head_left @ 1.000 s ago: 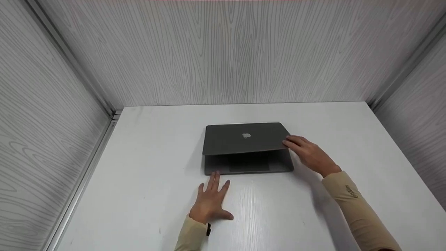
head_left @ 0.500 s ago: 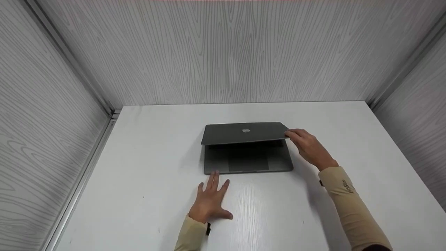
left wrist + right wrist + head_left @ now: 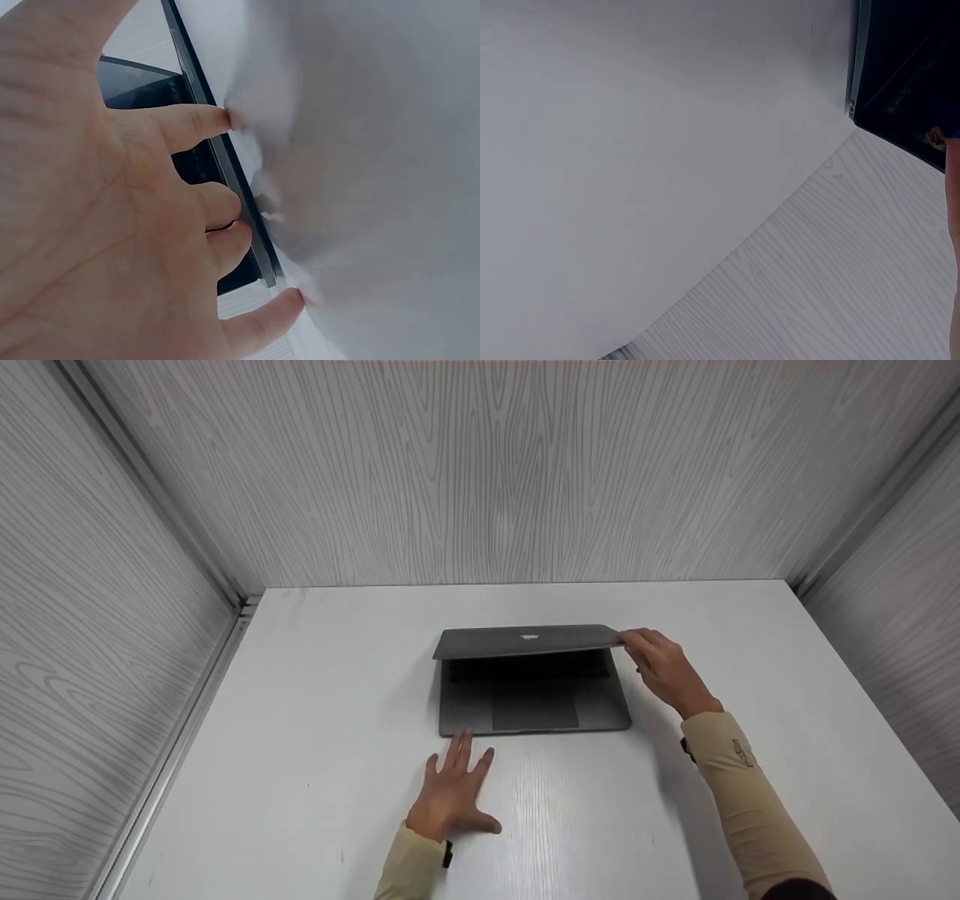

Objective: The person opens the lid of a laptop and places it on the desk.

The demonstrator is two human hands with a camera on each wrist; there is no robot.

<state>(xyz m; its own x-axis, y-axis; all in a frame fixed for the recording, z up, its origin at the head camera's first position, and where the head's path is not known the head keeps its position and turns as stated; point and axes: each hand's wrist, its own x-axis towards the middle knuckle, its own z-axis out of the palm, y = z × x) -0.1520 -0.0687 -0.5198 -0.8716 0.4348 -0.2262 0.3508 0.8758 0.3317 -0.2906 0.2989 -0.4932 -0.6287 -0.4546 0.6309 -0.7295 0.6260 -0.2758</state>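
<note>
A dark grey laptop (image 3: 534, 712) sits on the white table, its lid (image 3: 525, 643) raised partway over the base. The keyboard is in shadow, and the trackpad is visible. My right hand (image 3: 667, 671) pinches the lid's right front corner. In the right wrist view, one fingertip (image 3: 952, 150) meets the screen side; the rest of that hand is out of frame. My left hand (image 3: 448, 799) lies spread on the table in front of the base, middle fingertips touching its front edge. The left wrist view shows the left palm (image 3: 112, 202) and the laptop's edge (image 3: 240, 184) behind the fingers.
The white tabletop (image 3: 337, 682) surrounds the laptop. A grey wood-grain panel (image 3: 480, 472) stands behind it, with side panels at left (image 3: 97, 622) and right (image 3: 900, 607). A metal rail (image 3: 180, 750) runs along the left edge.
The lid has tilted further up and back, uncovering more keyboard and trackpad. My right hand has risen with its corner. My left hand and the base have stayed in place.
</note>
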